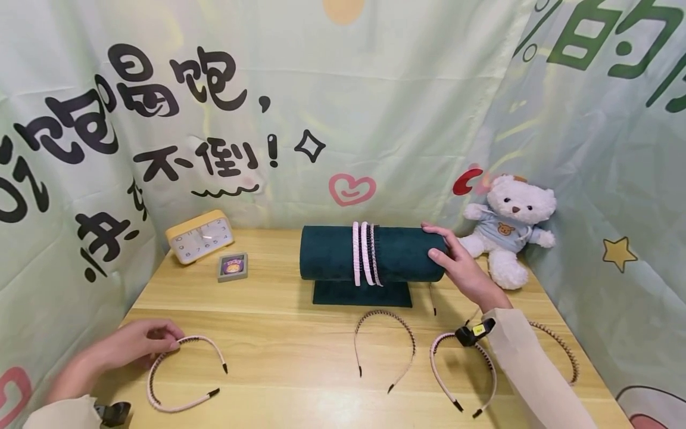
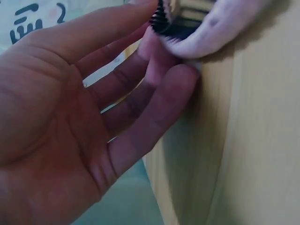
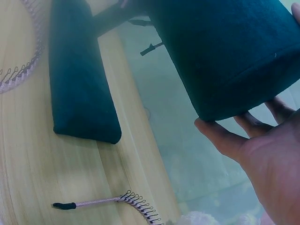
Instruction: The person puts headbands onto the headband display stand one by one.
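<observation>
pink headband (image 1: 152,390) in left hand (image 1: 138,342); right hand (image 1: 465,271) on dark teal display roll (image 1: 409,255).
headband sits at half past seven in the head view, over the near left of the table (image 1: 278,357), open ends toward three o'clock; left thumb and fingers pinch it narrowly, near eleven o'clock on its loop. right hand, at four o'clock, grips the roll's end, thumb and fingers spread wide around it. handling (judged): headband probably light and springy, soft-covered, toothed inside, might crack if overstretched; best held by both arms, just short of the dark tips (image 1: 214,392). roll looks velvety, not slippery; weight cannot be told. holding around its end seems sound, pressing down there might tip it.
</observation>
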The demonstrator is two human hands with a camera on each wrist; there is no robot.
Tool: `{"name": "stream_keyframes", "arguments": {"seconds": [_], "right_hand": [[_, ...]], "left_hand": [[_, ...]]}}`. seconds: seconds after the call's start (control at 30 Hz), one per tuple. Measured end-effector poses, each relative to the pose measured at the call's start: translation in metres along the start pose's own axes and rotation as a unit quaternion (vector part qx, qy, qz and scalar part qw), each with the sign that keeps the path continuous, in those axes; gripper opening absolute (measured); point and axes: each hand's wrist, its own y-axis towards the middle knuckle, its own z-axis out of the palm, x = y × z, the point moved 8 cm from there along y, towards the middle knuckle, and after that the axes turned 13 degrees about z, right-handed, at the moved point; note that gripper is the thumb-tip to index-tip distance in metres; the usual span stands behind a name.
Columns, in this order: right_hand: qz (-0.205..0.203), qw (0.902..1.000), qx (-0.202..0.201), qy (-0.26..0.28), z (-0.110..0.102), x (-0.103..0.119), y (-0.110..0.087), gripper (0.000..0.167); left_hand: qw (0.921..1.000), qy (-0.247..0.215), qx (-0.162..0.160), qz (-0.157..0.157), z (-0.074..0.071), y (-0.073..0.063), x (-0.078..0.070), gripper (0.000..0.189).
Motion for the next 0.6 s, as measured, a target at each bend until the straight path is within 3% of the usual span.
{"name": "stream_keyframes", "arguments": {"seconds": [0.17,0.4,0.6], "right_hand": [[0.005,1.0,-0.002,-0.002,0.001,0.0,0.0,0.049],[0.012,0.9999,-0.004,-0.007,0.002,0.0,0.0,0.05],[0.01,0.9999,-0.005,-0.003,0.001,-0.001,0.001,0.05]], "left_hand": [[0.9991,0.038,-0.017,0.001,0.0,0.015,-0.007,0.022],[0.9988,0.033,-0.037,-0.004,0.005,0.037,-0.019,0.021],[0.995,0.07,-0.072,0.003,0.006,0.058,-0.031,0.018]]}}
